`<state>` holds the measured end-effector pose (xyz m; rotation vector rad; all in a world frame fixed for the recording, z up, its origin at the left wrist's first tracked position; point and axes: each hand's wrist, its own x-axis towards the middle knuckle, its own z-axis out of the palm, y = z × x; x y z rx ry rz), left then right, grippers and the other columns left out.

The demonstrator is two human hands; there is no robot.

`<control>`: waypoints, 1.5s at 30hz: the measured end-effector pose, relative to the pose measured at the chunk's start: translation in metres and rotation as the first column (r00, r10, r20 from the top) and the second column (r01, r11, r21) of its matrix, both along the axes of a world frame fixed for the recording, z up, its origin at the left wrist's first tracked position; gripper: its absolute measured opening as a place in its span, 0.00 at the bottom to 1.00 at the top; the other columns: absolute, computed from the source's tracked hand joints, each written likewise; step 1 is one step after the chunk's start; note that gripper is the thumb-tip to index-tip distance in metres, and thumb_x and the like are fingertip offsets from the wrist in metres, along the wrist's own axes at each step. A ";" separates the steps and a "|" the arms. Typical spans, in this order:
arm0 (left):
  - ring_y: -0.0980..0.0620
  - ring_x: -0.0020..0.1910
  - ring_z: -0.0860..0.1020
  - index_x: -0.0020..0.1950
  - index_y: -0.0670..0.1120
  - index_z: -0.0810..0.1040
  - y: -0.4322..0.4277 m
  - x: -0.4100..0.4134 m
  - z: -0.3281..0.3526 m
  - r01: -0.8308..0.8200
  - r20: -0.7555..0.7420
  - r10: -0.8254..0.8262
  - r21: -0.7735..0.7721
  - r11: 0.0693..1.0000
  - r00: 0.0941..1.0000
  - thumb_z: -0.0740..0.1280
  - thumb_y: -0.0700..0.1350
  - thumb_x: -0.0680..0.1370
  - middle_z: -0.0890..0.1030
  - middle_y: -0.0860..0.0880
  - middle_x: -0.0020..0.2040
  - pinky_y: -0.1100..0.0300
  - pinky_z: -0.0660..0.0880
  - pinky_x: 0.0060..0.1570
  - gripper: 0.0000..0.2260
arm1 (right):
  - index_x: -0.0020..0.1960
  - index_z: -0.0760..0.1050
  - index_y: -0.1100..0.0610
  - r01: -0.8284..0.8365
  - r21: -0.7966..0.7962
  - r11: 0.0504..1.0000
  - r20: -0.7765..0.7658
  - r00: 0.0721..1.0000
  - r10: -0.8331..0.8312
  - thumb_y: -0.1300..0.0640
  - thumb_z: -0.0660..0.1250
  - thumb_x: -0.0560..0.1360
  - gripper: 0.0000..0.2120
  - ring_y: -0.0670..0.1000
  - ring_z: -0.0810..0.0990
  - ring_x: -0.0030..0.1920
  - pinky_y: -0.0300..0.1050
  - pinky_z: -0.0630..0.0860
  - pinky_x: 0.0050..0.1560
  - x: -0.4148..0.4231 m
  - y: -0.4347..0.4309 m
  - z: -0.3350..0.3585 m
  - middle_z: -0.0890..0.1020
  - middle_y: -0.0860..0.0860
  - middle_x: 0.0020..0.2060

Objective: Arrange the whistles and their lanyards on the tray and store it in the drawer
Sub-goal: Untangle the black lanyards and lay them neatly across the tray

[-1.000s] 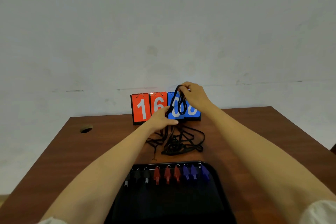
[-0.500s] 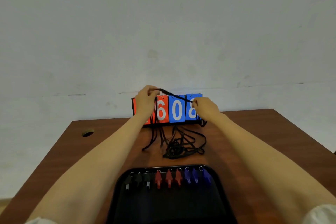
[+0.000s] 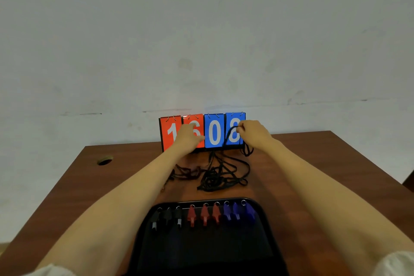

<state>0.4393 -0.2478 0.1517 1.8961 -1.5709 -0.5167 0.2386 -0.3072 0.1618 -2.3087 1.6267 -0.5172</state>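
Observation:
A black tray (image 3: 266, 219) lies at the near table edge. Along its far end sit three black whistles (image 3: 167, 217), three red whistles (image 3: 204, 214) and three blue whistles (image 3: 237, 212) in a row. Beyond the tray, a tangle of black lanyards (image 3: 219, 179) lies on the table. My right hand (image 3: 253, 133) pinches a loop of one black lanyard, which hangs down to the tangle. Level with it, my left hand (image 3: 189, 138) is low in front of the scoreboard, and no cord shows in it.
A flip scoreboard (image 3: 214, 132) reading 1608 stands at the far table edge against the wall, right behind both hands. The brown wooden table (image 3: 313, 175) has a round cable hole (image 3: 104, 160) at the far left. No drawer is in view.
The cord stretched between both raised hands is no longer taut. My left hand dropped and moved right without it, and the strand now hangs from my right hand alone.

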 end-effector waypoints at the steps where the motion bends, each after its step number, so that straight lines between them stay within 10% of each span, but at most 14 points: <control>1: 0.45 0.70 0.67 0.74 0.41 0.63 0.005 -0.008 0.004 0.073 -0.005 -0.073 0.022 0.997 0.997 0.67 0.45 0.77 0.66 0.43 0.72 0.56 0.66 0.66 0.27 | 0.50 0.75 0.66 -0.032 -0.009 0.999 0.000 0.999 0.032 0.58 0.53 0.81 0.15 0.55 0.73 0.39 0.47 0.68 0.39 0.001 0.004 0.004 0.78 0.59 0.41; 5: 0.47 0.66 0.71 0.74 0.44 0.64 0.017 -0.033 0.015 0.216 -0.103 -0.220 -0.045 0.975 0.970 0.63 0.49 0.79 0.71 0.45 0.69 0.55 0.67 0.64 0.24 | 0.52 0.77 0.62 -0.161 -0.055 0.985 -0.020 0.987 0.160 0.55 0.56 0.81 0.13 0.51 0.73 0.36 0.46 0.70 0.41 0.010 0.023 0.022 0.79 0.54 0.40; 12: 0.58 0.32 0.73 0.59 0.38 0.78 0.046 -0.027 0.032 0.169 -0.120 -0.204 -0.249 0.954 0.972 0.60 0.42 0.81 0.78 0.47 0.39 0.76 0.70 0.32 0.12 | 0.50 0.79 0.59 -0.229 -0.084 0.970 0.011 0.973 0.230 0.49 0.61 0.79 0.14 0.49 0.73 0.34 0.41 0.70 0.36 0.015 0.054 0.047 0.80 0.52 0.37; 19: 0.43 0.49 0.76 0.67 0.39 0.72 0.094 0.014 0.040 0.054 0.043 -0.050 -0.096 0.994 0.998 0.54 0.39 0.82 0.79 0.38 0.57 0.59 0.69 0.48 0.16 | 0.56 0.77 0.63 -0.130 -0.050 0.990 0.171 0.976 0.137 0.64 0.54 0.80 0.13 0.58 0.82 0.45 0.52 0.78 0.50 -0.002 0.078 0.053 0.82 0.58 0.48; 26: 0.51 0.39 0.72 0.54 0.41 0.71 0.154 0.057 0.006 -0.108 -0.008 0.108 -0.043 0.993 0.994 0.58 0.38 0.80 0.80 0.45 0.41 0.65 0.65 0.31 0.05 | 0.56 0.76 0.64 -0.060 0.094 0.994 0.327 0.945 0.026 0.64 0.52 0.81 0.15 0.50 0.79 0.37 0.36 0.73 0.39 -0.019 0.105 0.024 0.82 0.59 0.48; 32: 0.48 0.49 0.78 0.48 0.43 0.80 0.191 0.071 -0.029 -0.140 0.050 0.138 0.020 0.990 0.989 0.65 0.41 0.78 0.83 0.44 0.47 0.59 0.69 0.47 0.05 | 0.67 0.71 0.60 -0.117 0.310 0.943 0.420 0.907 -0.025 0.60 0.52 0.82 0.16 0.48 0.78 0.34 0.35 0.74 0.35 -0.035 0.135 -0.014 0.83 0.58 0.48; 35: 0.45 0.57 0.77 0.54 0.42 0.82 0.203 0.071 -0.051 -0.145 0.092 0.136 0.098 0.985 0.986 0.64 0.42 0.79 0.82 0.44 0.55 0.56 0.70 0.56 0.08 | 0.62 0.76 0.60 -0.032 0.338 0.941 0.451 0.882 -0.132 0.60 0.57 0.81 0.14 0.48 0.75 0.33 0.32 0.72 0.29 -0.048 0.148 -0.038 0.82 0.56 0.44; 39: 0.44 0.58 0.77 0.57 0.42 0.80 0.216 0.069 -0.075 -0.120 0.135 0.098 0.168 0.979 0.986 0.60 0.39 0.80 0.81 0.43 0.58 0.54 0.72 0.56 0.11 | 0.48 0.82 0.59 0.129 0.261 0.957 0.366 0.904 -0.222 0.62 0.62 0.78 0.09 0.51 0.79 0.43 0.41 0.76 0.44 -0.066 0.156 -0.071 0.83 0.54 0.41; 45: 0.47 0.49 0.79 0.46 0.45 0.76 0.233 0.063 -0.093 -0.155 0.112 0.140 0.141 0.978 0.984 0.64 0.41 0.77 0.82 0.51 0.39 0.52 0.74 0.49 0.02 | 0.40 0.82 0.55 0.235 0.223 0.946 0.173 0.946 -0.275 0.59 0.65 0.73 0.08 0.57 0.81 0.46 0.48 0.78 0.47 -0.086 0.178 -0.092 0.84 0.54 0.43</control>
